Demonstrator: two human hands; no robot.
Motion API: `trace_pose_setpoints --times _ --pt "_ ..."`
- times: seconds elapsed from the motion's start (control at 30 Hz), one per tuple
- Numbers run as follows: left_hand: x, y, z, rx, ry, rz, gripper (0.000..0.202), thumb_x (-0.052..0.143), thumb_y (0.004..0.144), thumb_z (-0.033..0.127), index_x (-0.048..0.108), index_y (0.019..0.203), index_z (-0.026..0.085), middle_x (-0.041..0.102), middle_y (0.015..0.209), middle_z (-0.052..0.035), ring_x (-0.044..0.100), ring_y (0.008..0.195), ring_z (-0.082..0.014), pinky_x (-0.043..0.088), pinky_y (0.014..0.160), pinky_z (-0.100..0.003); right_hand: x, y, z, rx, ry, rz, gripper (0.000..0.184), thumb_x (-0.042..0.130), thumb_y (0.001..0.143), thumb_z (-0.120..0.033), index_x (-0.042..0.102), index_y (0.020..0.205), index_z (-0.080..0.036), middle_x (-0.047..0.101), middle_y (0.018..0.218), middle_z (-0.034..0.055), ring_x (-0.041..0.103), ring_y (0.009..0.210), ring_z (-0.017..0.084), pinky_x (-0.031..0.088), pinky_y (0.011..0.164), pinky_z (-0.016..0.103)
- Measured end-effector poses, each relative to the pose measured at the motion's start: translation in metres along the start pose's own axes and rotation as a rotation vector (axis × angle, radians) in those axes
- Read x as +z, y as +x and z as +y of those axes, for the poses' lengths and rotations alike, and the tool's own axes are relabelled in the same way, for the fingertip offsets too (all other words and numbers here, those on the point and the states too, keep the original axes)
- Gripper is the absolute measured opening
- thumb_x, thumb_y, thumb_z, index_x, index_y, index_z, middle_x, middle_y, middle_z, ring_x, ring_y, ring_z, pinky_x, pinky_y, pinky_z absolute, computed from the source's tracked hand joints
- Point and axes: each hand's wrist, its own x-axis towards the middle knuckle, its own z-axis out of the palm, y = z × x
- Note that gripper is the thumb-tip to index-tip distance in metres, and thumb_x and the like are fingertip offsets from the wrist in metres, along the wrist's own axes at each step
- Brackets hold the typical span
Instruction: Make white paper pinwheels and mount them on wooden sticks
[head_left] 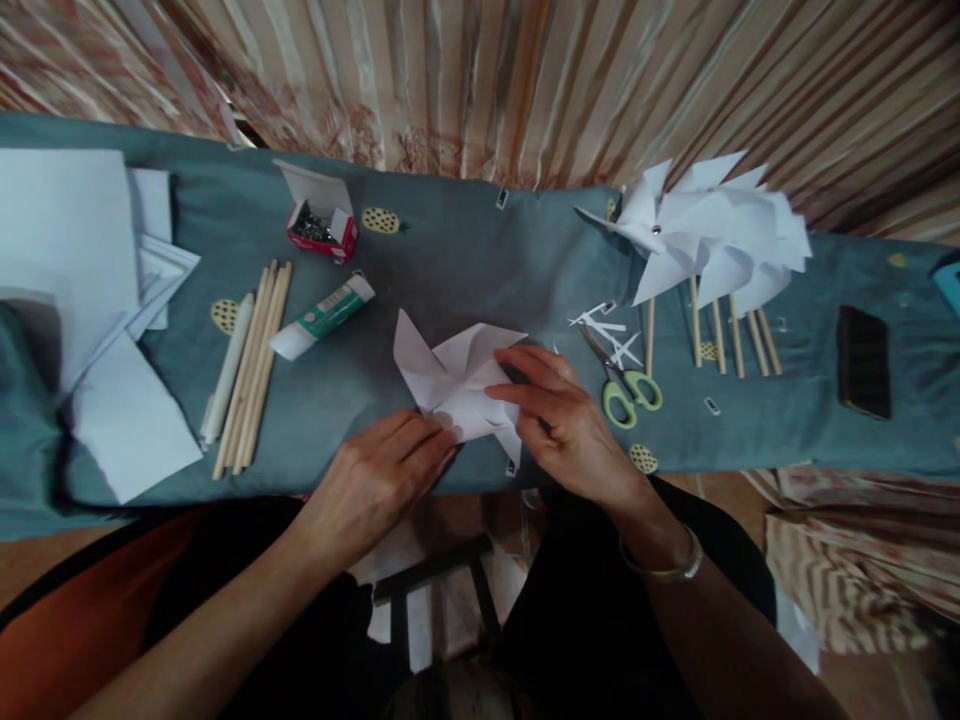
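A white paper pinwheel (457, 375) lies in front of me near the table's front edge, its blades folded toward the middle. With fingers pressed together, my left hand (390, 455) grips its lower left edge. My right hand (559, 410) rests at its right side, fingers spread and curved, the fingertips touching the paper blades. Whether the right thumb pinches the paper is hidden behind the fingers. No stick shows on this pinwheel. Green-handled scissors (626, 390) lie just right of my right hand, with thin white paper strips (611, 335) beside their blades.
Finished pinwheels on sticks (712, 235) lie stacked at the back right, a dark phone (864, 362) beyond them. Leftward are a glue tube (324, 316), wooden sticks (259, 370), a pale pen (229, 370), an opened red box of pins (322, 230) and white paper sheets (67, 240). A curtain (450, 90) hangs behind.
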Motion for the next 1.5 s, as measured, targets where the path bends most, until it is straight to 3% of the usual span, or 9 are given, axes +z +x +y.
trace_pose_setpoints --times 0.17,0.3,0.47,0.6,0.83,1.03,1.27,1.5 --pt "-0.001 0.001 0.0 -0.013 0.017 -0.005 0.015 0.056 0.09 0.011 0.061 0.103 0.008 0.068 0.092 -0.0097 0.062 0.081 -0.0195 0.058 0.069 -0.033 -0.002 0.001 -0.002 0.065 0.15 -0.044 0.025 0.06 0.082 -0.014 0.07 0.101 -0.027 0.045 0.148 0.0019 0.035 0.141 0.025 0.032 0.115 0.053" --pt "-0.001 0.001 0.0 -0.027 0.03 0.012 0.013 0.056 0.09 0.012 0.06 0.102 0.008 0.067 0.09 -0.0094 0.063 0.079 -0.0196 0.057 0.069 -0.032 -0.001 0.004 -0.003 0.088 0.217 -0.028 0.008 0.064 0.086 -0.026 0.071 0.089 -0.026 0.046 0.148 0.0001 0.033 0.143 0.026 0.032 0.115 0.052" --pt "0.002 -0.002 0.001 -0.095 0.014 0.029 0.028 0.054 0.092 0.016 0.054 0.119 0.01 0.065 0.085 -0.006 0.062 0.073 -0.0174 0.055 0.065 -0.029 0.01 0.007 -0.005 0.074 0.13 0.034 0.01 0.061 0.089 -0.027 0.07 0.089 -0.024 0.046 0.147 0.0024 0.03 0.144 0.026 0.031 0.116 0.051" --pt "0.001 -0.004 0.001 -0.042 -0.061 -0.019 0.032 0.05 0.093 0.013 0.052 0.125 0.011 0.066 0.097 -0.0086 0.063 0.084 -0.0189 0.056 0.072 -0.031 0.017 0.008 -0.007 0.039 0.046 0.059 0.011 0.058 0.09 -0.028 0.068 0.091 -0.024 0.044 0.148 0.0028 0.028 0.145 0.027 0.031 0.116 0.052" --pt "0.007 -0.006 0.0 -0.068 -0.138 0.026 0.028 0.053 0.092 0.011 0.057 0.119 0.009 0.066 0.098 -0.0097 0.062 0.086 -0.0189 0.056 0.072 -0.032 0.02 0.008 -0.006 0.027 0.032 0.081 0.031 0.06 0.089 -0.037 0.056 0.12 -0.03 0.044 0.147 0.0027 0.029 0.144 0.024 0.031 0.116 0.052" --pt "0.007 -0.006 0.001 -0.137 -0.191 0.035 0.025 0.052 0.093 0.014 0.061 0.115 0.011 0.066 0.095 -0.0085 0.063 0.085 -0.0179 0.057 0.072 -0.031 0.021 0.005 -0.007 0.003 0.022 0.073 0.02 0.056 0.091 -0.033 0.063 0.109 -0.03 0.041 0.149 -0.0011 0.029 0.144 0.026 0.03 0.117 0.051" --pt "0.005 -0.002 0.0 -0.162 -0.222 0.016 0.023 0.05 0.094 0.016 0.064 0.112 0.014 0.067 0.093 -0.0072 0.064 0.085 -0.0165 0.057 0.074 -0.03 0.022 0.004 -0.01 -0.009 -0.071 0.027 0.017 0.054 0.093 -0.031 0.065 0.102 -0.022 0.041 0.149 0.0082 0.026 0.145 0.026 0.033 0.114 0.052" --pt "0.005 -0.002 0.0 -0.168 -0.213 -0.021 0.023 0.051 0.093 0.015 0.064 0.113 0.011 0.066 0.093 -0.008 0.063 0.085 -0.0172 0.057 0.073 -0.029 0.022 0.004 -0.01 -0.011 -0.08 0.03 0.015 0.054 0.092 -0.029 0.066 0.098 -0.024 0.043 0.148 0.0059 0.028 0.144 0.026 0.034 0.114 0.05"
